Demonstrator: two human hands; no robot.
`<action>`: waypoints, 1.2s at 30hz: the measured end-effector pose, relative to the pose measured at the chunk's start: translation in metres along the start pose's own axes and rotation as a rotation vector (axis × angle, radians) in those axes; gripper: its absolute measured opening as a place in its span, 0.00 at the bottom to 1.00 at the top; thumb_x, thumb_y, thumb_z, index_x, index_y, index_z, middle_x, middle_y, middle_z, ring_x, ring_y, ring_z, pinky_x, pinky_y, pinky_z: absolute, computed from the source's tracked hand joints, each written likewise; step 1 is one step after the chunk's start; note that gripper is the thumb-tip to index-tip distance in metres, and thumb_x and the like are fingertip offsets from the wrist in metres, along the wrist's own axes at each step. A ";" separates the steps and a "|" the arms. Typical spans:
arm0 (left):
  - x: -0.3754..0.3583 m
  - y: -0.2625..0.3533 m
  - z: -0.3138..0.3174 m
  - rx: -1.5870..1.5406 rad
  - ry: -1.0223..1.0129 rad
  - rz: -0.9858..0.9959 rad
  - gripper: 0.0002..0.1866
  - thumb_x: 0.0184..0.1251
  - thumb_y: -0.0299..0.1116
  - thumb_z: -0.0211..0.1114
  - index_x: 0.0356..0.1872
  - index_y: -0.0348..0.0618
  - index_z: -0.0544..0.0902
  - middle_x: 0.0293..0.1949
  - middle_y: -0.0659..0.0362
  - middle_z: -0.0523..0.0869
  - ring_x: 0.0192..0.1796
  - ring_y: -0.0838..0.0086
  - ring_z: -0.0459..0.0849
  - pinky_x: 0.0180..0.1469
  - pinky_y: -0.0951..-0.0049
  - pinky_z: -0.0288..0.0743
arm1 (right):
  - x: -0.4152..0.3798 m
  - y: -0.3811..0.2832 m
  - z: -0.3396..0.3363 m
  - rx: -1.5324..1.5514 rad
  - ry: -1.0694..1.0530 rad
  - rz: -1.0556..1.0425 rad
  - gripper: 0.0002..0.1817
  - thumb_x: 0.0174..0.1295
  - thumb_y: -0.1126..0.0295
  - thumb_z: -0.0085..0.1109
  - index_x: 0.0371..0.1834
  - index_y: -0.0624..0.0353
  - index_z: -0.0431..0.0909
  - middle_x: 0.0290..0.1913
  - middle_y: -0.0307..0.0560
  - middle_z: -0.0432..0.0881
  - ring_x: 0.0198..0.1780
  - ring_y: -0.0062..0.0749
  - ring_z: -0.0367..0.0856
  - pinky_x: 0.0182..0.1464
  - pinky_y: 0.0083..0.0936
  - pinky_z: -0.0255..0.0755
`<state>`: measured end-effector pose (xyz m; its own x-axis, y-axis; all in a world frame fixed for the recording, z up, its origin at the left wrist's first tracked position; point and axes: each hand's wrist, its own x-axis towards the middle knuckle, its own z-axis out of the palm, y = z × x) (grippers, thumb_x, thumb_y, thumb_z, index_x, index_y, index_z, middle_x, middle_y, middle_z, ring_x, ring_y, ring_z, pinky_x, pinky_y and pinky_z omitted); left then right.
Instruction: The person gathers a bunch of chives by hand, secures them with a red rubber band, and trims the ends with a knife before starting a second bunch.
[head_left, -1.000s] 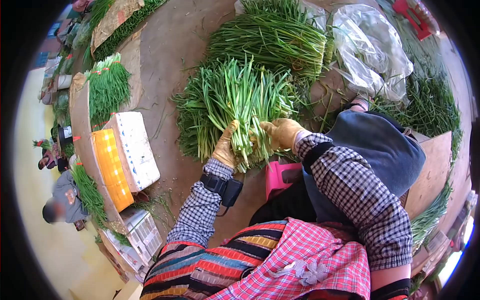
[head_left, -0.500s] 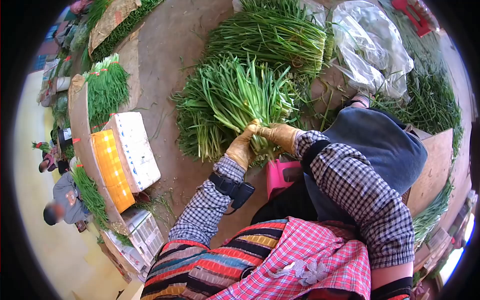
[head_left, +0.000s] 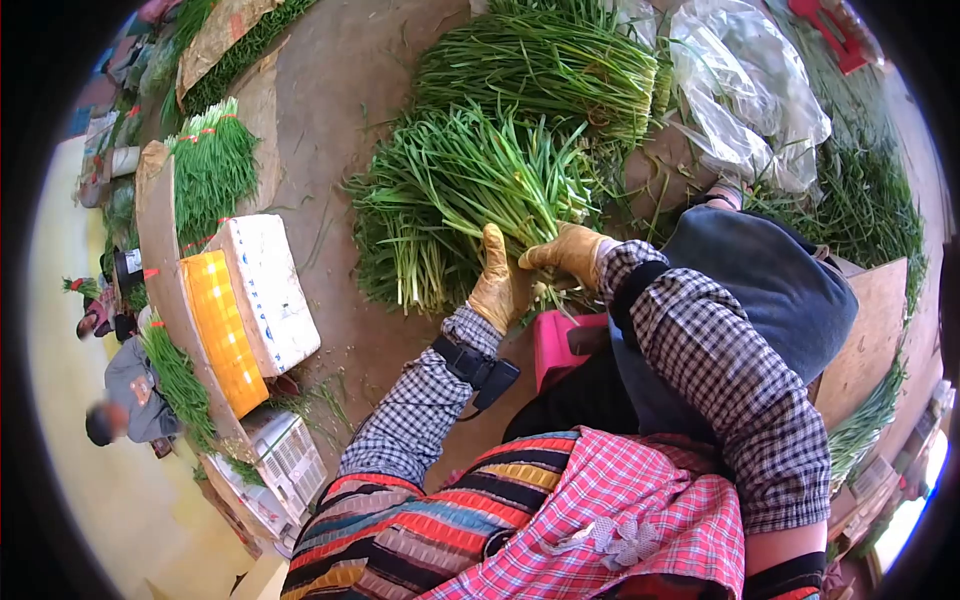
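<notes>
Yellow-brown gloves cover both hands. My right hand (head_left: 567, 252) is closed around the lower part of a bunch of garlic chives (head_left: 515, 195), whose long flat leaves fan up and left over a pile. Pale stem ends (head_left: 545, 296) poke out below that hand. Just left of the stems is my left hand (head_left: 494, 282), its fingers stretched upward with a gap to the right hand. Beneath and left of the bunch lie more garlic chives (head_left: 405, 265), pale bases toward me. Another thick stack of them (head_left: 530, 70) lies behind, cut ends facing right.
A pink plastic object (head_left: 556, 345) stands just below my hands. To the left are a white foam box (head_left: 270, 295), a yellow checked block (head_left: 222, 330) and tied green bundles (head_left: 213, 170). Clear plastic (head_left: 745, 95) lies upper right. Another person (head_left: 140, 390) is at far left.
My left hand has come off the stems and opened, separating from the right hand. The bunch's leaves have settled lower and toward the left; my right hand keeps its hold.
</notes>
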<state>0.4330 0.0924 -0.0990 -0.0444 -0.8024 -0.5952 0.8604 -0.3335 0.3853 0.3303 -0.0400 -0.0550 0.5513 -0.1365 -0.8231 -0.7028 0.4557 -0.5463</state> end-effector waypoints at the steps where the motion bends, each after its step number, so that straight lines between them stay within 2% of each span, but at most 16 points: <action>1: -0.001 -0.003 -0.001 0.007 0.013 0.027 0.58 0.49 0.82 0.38 0.73 0.44 0.54 0.71 0.50 0.61 0.71 0.55 0.60 0.71 0.50 0.54 | -0.005 -0.006 0.000 0.040 0.019 0.030 0.24 0.49 0.62 0.74 0.45 0.61 0.77 0.32 0.43 0.80 0.23 0.25 0.76 0.22 0.24 0.71; 4: 0.003 -0.013 -0.025 0.029 0.134 0.042 0.61 0.47 0.85 0.35 0.73 0.45 0.54 0.72 0.50 0.60 0.73 0.56 0.58 0.72 0.51 0.50 | -0.017 -0.017 -0.006 0.092 0.005 0.035 0.18 0.51 0.58 0.72 0.38 0.58 0.80 0.29 0.38 0.79 0.22 0.21 0.73 0.21 0.19 0.67; 6: 0.001 -0.014 -0.039 0.146 0.202 -0.045 0.64 0.39 0.89 0.33 0.75 0.52 0.52 0.73 0.55 0.58 0.75 0.60 0.54 0.73 0.49 0.39 | -0.023 -0.025 -0.014 0.076 -0.020 0.042 0.18 0.51 0.57 0.71 0.37 0.57 0.80 0.28 0.36 0.79 0.23 0.20 0.73 0.21 0.17 0.66; 7: 0.000 -0.013 -0.046 0.203 0.131 -0.032 0.64 0.39 0.89 0.33 0.75 0.53 0.51 0.73 0.57 0.58 0.75 0.59 0.54 0.72 0.48 0.39 | -0.038 -0.037 -0.015 0.040 -0.046 0.015 0.18 0.52 0.55 0.69 0.39 0.56 0.80 0.26 0.34 0.77 0.21 0.19 0.70 0.20 0.16 0.64; 10: -0.003 -0.006 -0.044 0.121 0.142 -0.088 0.65 0.37 0.90 0.36 0.75 0.53 0.52 0.72 0.55 0.61 0.72 0.54 0.57 0.70 0.45 0.46 | -0.021 -0.019 -0.010 -0.020 0.026 -0.089 0.19 0.52 0.56 0.69 0.39 0.57 0.79 0.24 0.35 0.75 0.16 0.19 0.66 0.18 0.17 0.62; 12: -0.010 0.003 -0.033 0.045 0.177 -0.161 0.66 0.35 0.89 0.41 0.74 0.51 0.53 0.69 0.52 0.63 0.70 0.51 0.62 0.68 0.44 0.53 | -0.009 -0.006 -0.019 -0.212 -0.051 -0.290 0.20 0.51 0.56 0.69 0.41 0.55 0.78 0.25 0.34 0.75 0.20 0.18 0.68 0.19 0.17 0.63; 14: -0.019 0.011 -0.025 0.034 0.160 -0.240 0.67 0.34 0.88 0.46 0.73 0.49 0.54 0.67 0.49 0.66 0.66 0.49 0.67 0.64 0.43 0.60 | -0.001 0.001 -0.028 -0.292 -0.106 -0.248 0.20 0.51 0.56 0.69 0.43 0.54 0.78 0.27 0.34 0.74 0.23 0.18 0.70 0.21 0.17 0.65; 15: -0.027 0.019 -0.011 0.095 0.145 -0.233 0.68 0.34 0.87 0.50 0.72 0.41 0.55 0.64 0.46 0.67 0.63 0.48 0.71 0.60 0.43 0.65 | -0.001 0.002 -0.029 -0.310 -0.121 -0.236 0.21 0.51 0.56 0.69 0.44 0.54 0.78 0.27 0.34 0.74 0.25 0.18 0.71 0.21 0.17 0.66; 17: -0.035 0.024 -0.005 0.156 0.235 -0.206 0.69 0.35 0.87 0.48 0.71 0.37 0.53 0.64 0.45 0.66 0.62 0.48 0.71 0.60 0.43 0.65 | -0.004 0.002 -0.027 -0.259 -0.105 -0.251 0.22 0.51 0.55 0.70 0.45 0.54 0.77 0.28 0.34 0.74 0.26 0.19 0.71 0.22 0.18 0.66; 19: -0.041 0.032 0.004 0.202 0.345 -0.148 0.71 0.38 0.87 0.45 0.71 0.29 0.50 0.67 0.42 0.63 0.62 0.48 0.71 0.60 0.41 0.64 | -0.026 -0.022 -0.015 -0.036 0.001 -0.027 0.23 0.51 0.56 0.70 0.46 0.55 0.77 0.29 0.35 0.75 0.28 0.20 0.72 0.23 0.19 0.67; 22: -0.029 0.033 -0.003 0.177 0.538 -0.085 0.68 0.37 0.89 0.43 0.68 0.33 0.59 0.60 0.47 0.73 0.48 0.59 0.80 0.43 0.52 0.75 | -0.022 -0.018 -0.011 -0.054 0.045 -0.026 0.24 0.51 0.56 0.71 0.47 0.55 0.76 0.29 0.36 0.76 0.30 0.21 0.73 0.24 0.20 0.68; 26: -0.017 0.046 0.004 0.098 0.545 -0.064 0.52 0.60 0.73 0.51 0.72 0.41 0.52 0.69 0.46 0.62 0.63 0.50 0.70 0.59 0.47 0.67 | -0.018 -0.009 -0.010 -0.048 0.055 -0.008 0.26 0.50 0.57 0.72 0.49 0.57 0.75 0.31 0.39 0.78 0.30 0.22 0.75 0.25 0.21 0.70; 27: -0.013 0.050 0.007 -0.022 0.592 -0.062 0.39 0.69 0.59 0.51 0.72 0.45 0.53 0.71 0.46 0.58 0.68 0.46 0.63 0.66 0.45 0.59 | -0.016 -0.006 -0.007 -0.001 0.049 -0.048 0.26 0.50 0.59 0.72 0.50 0.58 0.75 0.32 0.40 0.79 0.29 0.23 0.76 0.26 0.21 0.71; 30: -0.013 0.045 -0.011 -0.032 0.496 0.000 0.37 0.71 0.54 0.50 0.72 0.44 0.51 0.74 0.44 0.47 0.71 0.42 0.56 0.68 0.39 0.53 | -0.011 -0.004 -0.009 -0.031 0.052 0.002 0.27 0.50 0.59 0.72 0.51 0.58 0.74 0.33 0.40 0.79 0.29 0.24 0.76 0.26 0.21 0.72; 33: -0.016 0.047 -0.007 -0.065 0.532 -0.018 0.36 0.70 0.52 0.54 0.70 0.43 0.54 0.73 0.44 0.51 0.71 0.43 0.57 0.69 0.39 0.53 | -0.007 -0.002 -0.011 -0.060 0.053 0.008 0.31 0.50 0.59 0.72 0.54 0.59 0.71 0.35 0.42 0.80 0.31 0.26 0.78 0.26 0.22 0.74; 36: -0.015 0.050 0.004 -0.073 0.614 -0.042 0.38 0.67 0.53 0.59 0.69 0.44 0.56 0.71 0.45 0.56 0.71 0.45 0.59 0.68 0.38 0.54 | 0.006 0.011 -0.014 -0.218 -0.040 -0.191 0.34 0.49 0.59 0.73 0.57 0.60 0.69 0.37 0.44 0.81 0.33 0.27 0.79 0.25 0.23 0.75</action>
<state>0.4741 0.0855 -0.0681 0.2024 -0.3506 -0.9144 0.8977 -0.3067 0.3163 0.3197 -0.0480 -0.0684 0.6975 -0.1647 -0.6974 -0.6620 0.2244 -0.7151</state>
